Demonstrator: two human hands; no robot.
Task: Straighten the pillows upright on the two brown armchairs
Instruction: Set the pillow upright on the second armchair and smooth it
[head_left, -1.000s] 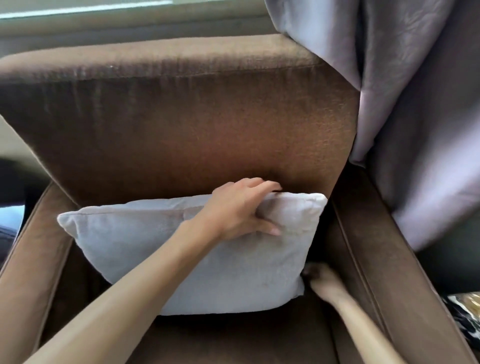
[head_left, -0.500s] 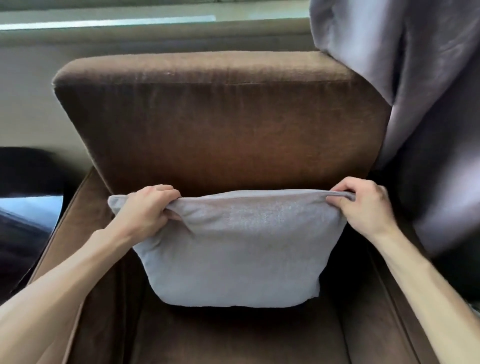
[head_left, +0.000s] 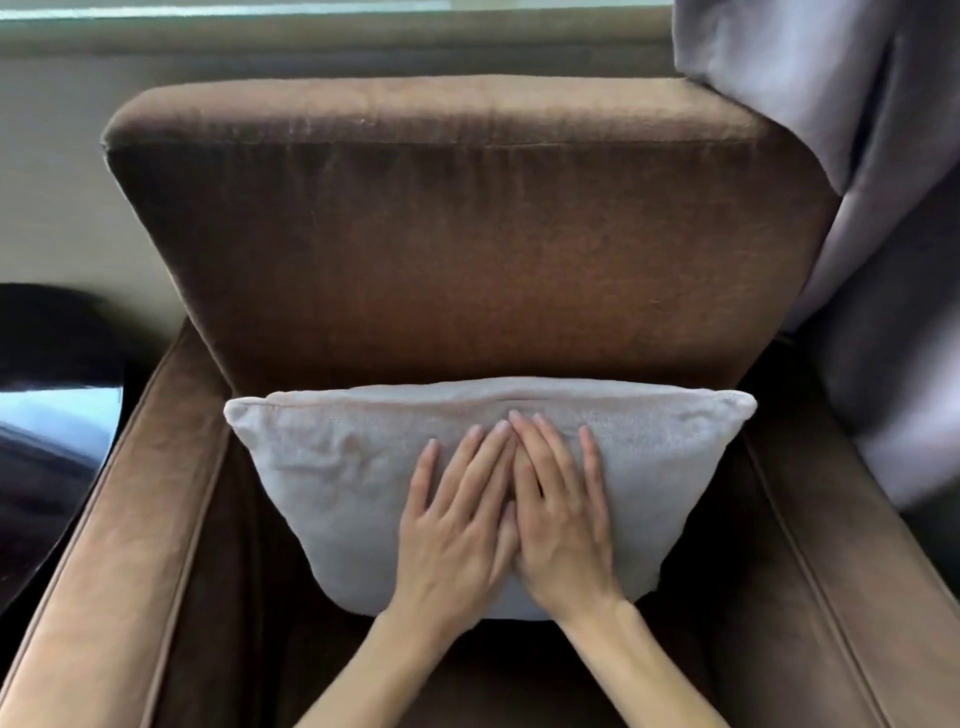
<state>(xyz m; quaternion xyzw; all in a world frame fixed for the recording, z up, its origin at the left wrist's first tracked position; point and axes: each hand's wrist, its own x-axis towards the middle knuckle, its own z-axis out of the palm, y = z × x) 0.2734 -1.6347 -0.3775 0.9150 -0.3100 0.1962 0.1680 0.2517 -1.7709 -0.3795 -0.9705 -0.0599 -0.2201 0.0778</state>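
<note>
A pale grey pillow (head_left: 322, 467) stands upright on the seat of a brown armchair (head_left: 467, 249), its top edge level and leaning against the backrest. My left hand (head_left: 457, 525) and my right hand (head_left: 563, 519) lie flat, side by side, on the middle of the pillow's front, fingers spread and pointing up. Neither hand grips anything. Only this one armchair is in view.
A grey curtain (head_left: 857, 156) hangs at the right, draping over the chair's right corner. A dark glossy object (head_left: 47, 415) stands left of the left armrest. A wall and window ledge (head_left: 311, 36) run behind the chair.
Both hands have let go of the pillow's top corners and now press flat on its front centre. The pillow sits straighter and centred against the backrest.
</note>
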